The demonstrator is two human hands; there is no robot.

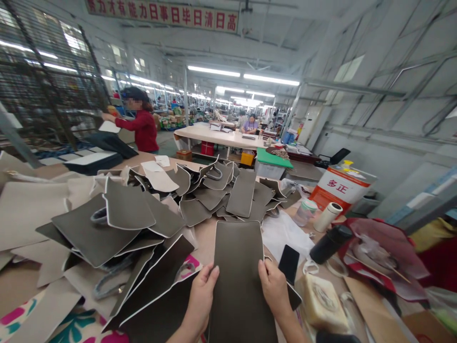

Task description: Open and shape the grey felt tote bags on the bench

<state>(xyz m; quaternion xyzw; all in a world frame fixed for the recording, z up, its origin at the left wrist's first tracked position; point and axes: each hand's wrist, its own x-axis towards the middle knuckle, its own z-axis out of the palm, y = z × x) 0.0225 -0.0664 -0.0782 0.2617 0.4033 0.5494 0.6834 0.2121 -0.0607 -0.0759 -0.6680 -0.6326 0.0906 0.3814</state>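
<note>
A long dark grey-green leather panel [237, 276] with pale edges stretches away from me, its near end cut off by the bottom of the view. My left hand [200, 297] pinches its left edge between thumb and fingers. On the opposite edge, my right hand [274, 288] grips the same panel at about the same height. Just beyond its far end lies another narrow panel [241, 194] on a heap of similar pieces. Left of my left hand, large dark bag pieces [153, 286] with white edges stand partly folded, and a wrapped handle [114, 281] shows among them.
To the right are a black phone [289, 263], a black bottle [330, 244], a white bottle [327, 216], a lidded jar [305, 212], a yellowish block [323, 303] and an orange-white can [339, 188]. A person in red [141, 126] stands at the left; another sits farther back.
</note>
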